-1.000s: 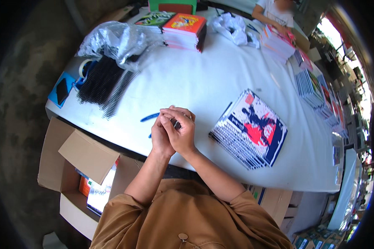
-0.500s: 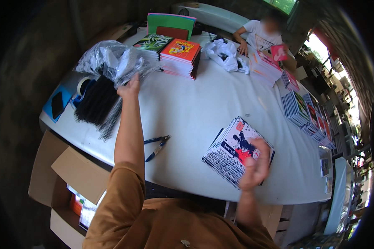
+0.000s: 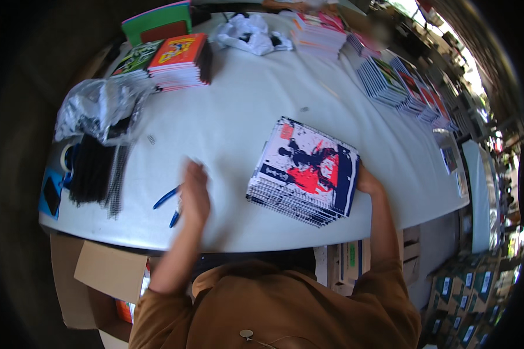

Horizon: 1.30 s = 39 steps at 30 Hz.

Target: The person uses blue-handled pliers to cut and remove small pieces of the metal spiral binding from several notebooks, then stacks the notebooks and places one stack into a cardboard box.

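Observation:
A stack of spiral-bound notebooks (image 3: pixel 308 166) with a white, navy and red cover lies near the table's front, its wire bindings toward me. My right hand (image 3: pixel 367 179) grips the stack's right edge, its fingers mostly hidden behind it. Left of the stack, my left hand (image 3: pixel 193 189) is smeared by motion, so its fingers cannot be made out. It covers part of the blue-handled pliers (image 3: pixel 167 198); whether it touches them I cannot tell. A small wire coil piece (image 3: pixel 151 139) lies beyond this hand, and another coil bit (image 3: pixel 304 109) lies behind the stack.
At left are a clear plastic bag (image 3: pixel 102 107), black binding coils (image 3: pixel 92 171), a tape roll (image 3: pixel 67 157) and a phone (image 3: pixel 52 196). Notebook piles (image 3: pixel 180 61) stand at the back, others (image 3: pixel 384 81) at right. An open carton (image 3: pixel 108 270) sits below the front edge.
My left hand has come back from the plastic bag to the pliers. My right hand has moved from above the notebooks to their right edge, and the stack looks more squared. The view has shifted.

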Each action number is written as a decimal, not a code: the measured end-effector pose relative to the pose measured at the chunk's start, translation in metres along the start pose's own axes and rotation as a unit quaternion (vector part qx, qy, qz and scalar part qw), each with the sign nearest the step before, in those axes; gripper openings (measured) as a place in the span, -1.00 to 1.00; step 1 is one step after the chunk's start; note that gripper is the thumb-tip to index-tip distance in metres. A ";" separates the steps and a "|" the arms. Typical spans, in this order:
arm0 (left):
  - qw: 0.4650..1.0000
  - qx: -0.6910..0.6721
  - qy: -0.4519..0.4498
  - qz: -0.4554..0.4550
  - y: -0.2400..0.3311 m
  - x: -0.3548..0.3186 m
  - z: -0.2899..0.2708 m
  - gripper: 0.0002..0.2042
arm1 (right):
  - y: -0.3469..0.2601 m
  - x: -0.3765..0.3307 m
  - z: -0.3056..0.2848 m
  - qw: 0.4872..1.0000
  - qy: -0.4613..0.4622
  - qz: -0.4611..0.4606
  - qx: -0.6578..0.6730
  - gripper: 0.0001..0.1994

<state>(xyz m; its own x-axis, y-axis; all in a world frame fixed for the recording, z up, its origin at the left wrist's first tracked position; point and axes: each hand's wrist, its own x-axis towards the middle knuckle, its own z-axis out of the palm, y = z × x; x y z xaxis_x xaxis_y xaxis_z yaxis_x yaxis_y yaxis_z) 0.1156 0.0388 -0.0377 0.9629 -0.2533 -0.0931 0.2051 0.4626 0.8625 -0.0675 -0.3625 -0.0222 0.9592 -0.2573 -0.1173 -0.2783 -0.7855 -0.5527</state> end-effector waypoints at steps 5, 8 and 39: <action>0.981 0.072 -0.123 -0.130 -0.060 -0.090 0.077 -0.39 | 0.021 0.001 0.012 0.992 -0.059 0.083 0.077 -0.41; 0.979 -0.041 -0.195 -0.048 -0.058 -0.070 0.095 -0.31 | 0.002 -0.016 0.038 0.997 0.045 0.049 0.029 -0.39; 0.743 0.625 0.005 0.238 -0.042 0.156 0.069 -0.47 | -0.128 0.347 0.093 0.940 0.327 0.042 0.084 -0.26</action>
<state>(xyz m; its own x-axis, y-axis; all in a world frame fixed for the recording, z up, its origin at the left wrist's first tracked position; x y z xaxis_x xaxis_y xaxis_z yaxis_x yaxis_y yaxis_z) 0.2450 -0.0787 -0.0546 0.8768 -0.3041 0.3725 -0.4764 -0.6548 0.5868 0.3055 -0.2991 -0.0689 0.6831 -0.6489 0.3349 -0.2882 -0.6610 -0.6928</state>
